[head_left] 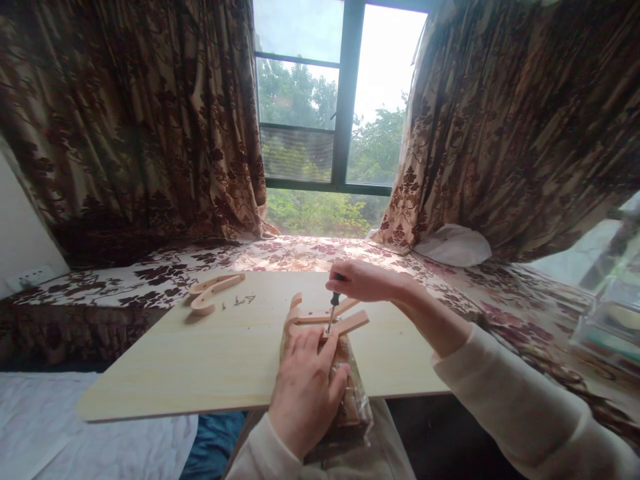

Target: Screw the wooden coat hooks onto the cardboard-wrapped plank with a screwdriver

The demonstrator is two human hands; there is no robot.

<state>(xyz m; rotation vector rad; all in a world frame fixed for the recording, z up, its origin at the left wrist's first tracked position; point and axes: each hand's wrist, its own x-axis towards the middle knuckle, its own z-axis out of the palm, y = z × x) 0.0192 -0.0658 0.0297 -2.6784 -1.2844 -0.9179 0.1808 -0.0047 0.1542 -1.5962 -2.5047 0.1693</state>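
My right hand (350,279) is closed round the dark handle of a screwdriver (335,300). The screwdriver stands nearly upright, its tip down at a curved wooden hook (300,323). Flat on the near side of that hook lies my left hand (307,383), its fingers stretched out and its thumb apart. Beneath both is a long block wrapped in clear plastic (357,400), overhanging the near table edge. A straight wooden arm (355,322) sticks out to the right of the screwdriver. The screw under the tip is too small to make out.
Two more curved wooden hooks (217,291) lie at the table's back left, with several small screws (244,301) beside them. The pale wooden table (200,373) stands against a ledge covered in floral cloth (320,250). A white bag (453,245) and a clear plastic box (610,327) sit to the right.
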